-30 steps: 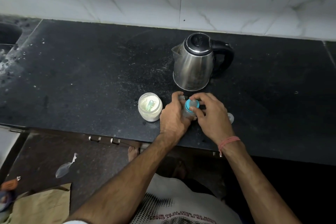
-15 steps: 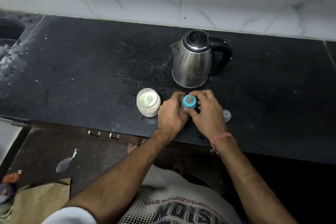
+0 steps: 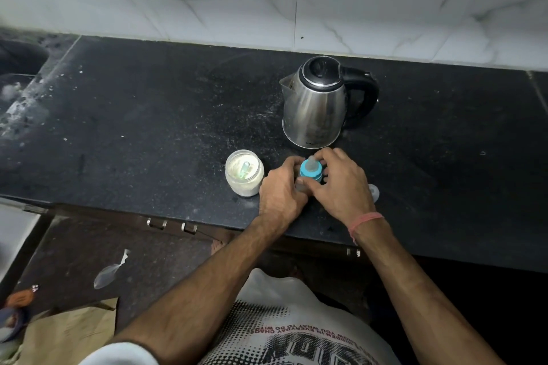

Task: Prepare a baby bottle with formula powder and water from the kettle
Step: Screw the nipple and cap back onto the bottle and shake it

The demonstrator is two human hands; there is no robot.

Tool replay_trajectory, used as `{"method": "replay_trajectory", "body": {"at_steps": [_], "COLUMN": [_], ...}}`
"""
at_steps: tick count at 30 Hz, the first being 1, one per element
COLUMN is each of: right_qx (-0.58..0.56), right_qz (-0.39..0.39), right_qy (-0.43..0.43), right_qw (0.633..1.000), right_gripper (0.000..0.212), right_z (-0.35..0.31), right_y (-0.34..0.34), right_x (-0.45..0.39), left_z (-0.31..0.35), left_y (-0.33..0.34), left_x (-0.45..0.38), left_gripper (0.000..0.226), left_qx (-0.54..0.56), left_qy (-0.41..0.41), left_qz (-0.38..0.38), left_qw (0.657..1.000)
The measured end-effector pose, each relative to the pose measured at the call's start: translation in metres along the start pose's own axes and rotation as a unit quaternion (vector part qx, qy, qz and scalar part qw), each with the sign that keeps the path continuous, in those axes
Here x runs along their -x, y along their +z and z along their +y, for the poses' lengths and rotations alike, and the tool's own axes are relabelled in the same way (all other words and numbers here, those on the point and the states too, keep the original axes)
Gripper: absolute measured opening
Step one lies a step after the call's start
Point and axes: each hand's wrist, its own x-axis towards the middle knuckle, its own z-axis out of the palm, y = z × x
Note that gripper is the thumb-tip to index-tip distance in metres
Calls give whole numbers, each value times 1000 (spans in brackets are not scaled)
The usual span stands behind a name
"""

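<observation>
The baby bottle (image 3: 310, 172) stood upright on the counter (image 3: 148, 127) just in front of the kettle (image 3: 315, 104), its long axis vertical and its teat pointing up. The left hand (image 3: 280, 191) had its grip wrapped round the body, while the right hand (image 3: 341, 184) pinched the blue collar (image 3: 311, 176). If that collar seated crooked the bottle would likely leak, and a hard twist could tip it toward the open formula jar (image 3: 244, 176) just beside.
</observation>
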Motion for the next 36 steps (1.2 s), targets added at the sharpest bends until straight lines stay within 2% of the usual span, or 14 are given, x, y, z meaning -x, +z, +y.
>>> {"method": "replay_trajectory", "body": {"at_steps": [7, 16, 21, 26, 29, 32, 36], "right_qx": [23, 109, 138, 197, 252, 219, 72], "right_qz": [-49, -36, -36, -90, -127, -118, -82], "right_qy": [6, 22, 32, 24, 25, 28, 13], "right_qw": [999, 993, 989, 976, 959, 968, 994], "right_gripper": [53, 51, 52, 71, 69, 60, 65], "right_z": [-6, -17, -19, -16, -17, -17, -13], "right_y": [-10, -5, -6, -17, -30, -36, -33], "right_x": [-7, -12, -10, -11, -12, -10, -6], "left_z": [-3, -6, -9, -11, -11, -14, -13], "left_y": [2, 4, 6, 8, 9, 10, 9], "left_x": [-1, 2, -1, -3, -3, -4, -4], "left_gripper": [54, 65, 60, 60, 62, 65, 71], "left_qx": [14, 20, 8, -12, -15, -10, -6], "left_qy": [5, 10, 10, 19, 10, 10, 12], "left_qz": [1, -2, 6, 9, 9, 5, 3], "left_qw": [1000, 1000, 1000, 1000, 1000, 1000, 1000]}}
